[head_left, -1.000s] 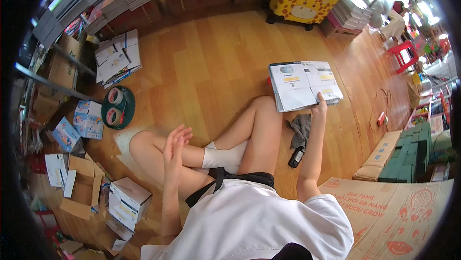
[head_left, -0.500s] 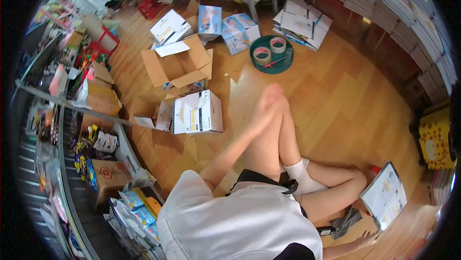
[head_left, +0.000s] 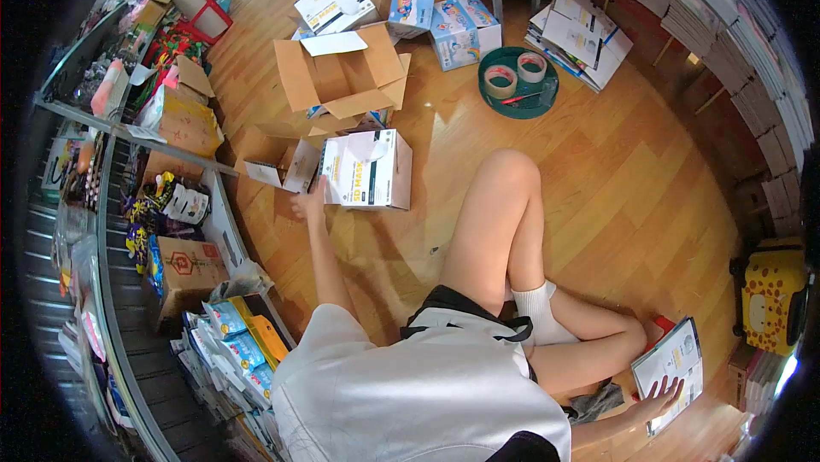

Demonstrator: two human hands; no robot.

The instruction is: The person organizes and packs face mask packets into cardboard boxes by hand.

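Observation:
My left hand is at the lower left corner of a white box with yellow "5D MASK" lettering, its fingers partly spread beside the box. A smaller open carton stands just left of that hand. At the lower right, my right hand rests with spread fingers on flat white printed cardboard beside my bent knee. Behind the white box stands a large open brown carton with its flaps out.
A green round tray holds two tape rolls and a red item. Blue-white boxes and stacked flat cardboard lie beyond. Metal shelving lines the left; a yellow giraffe-spotted case stands at right.
My left hand has moved from above my raised knee to the side of the white box. My right hand has moved onto the flat cardboard, which sits lower in view.

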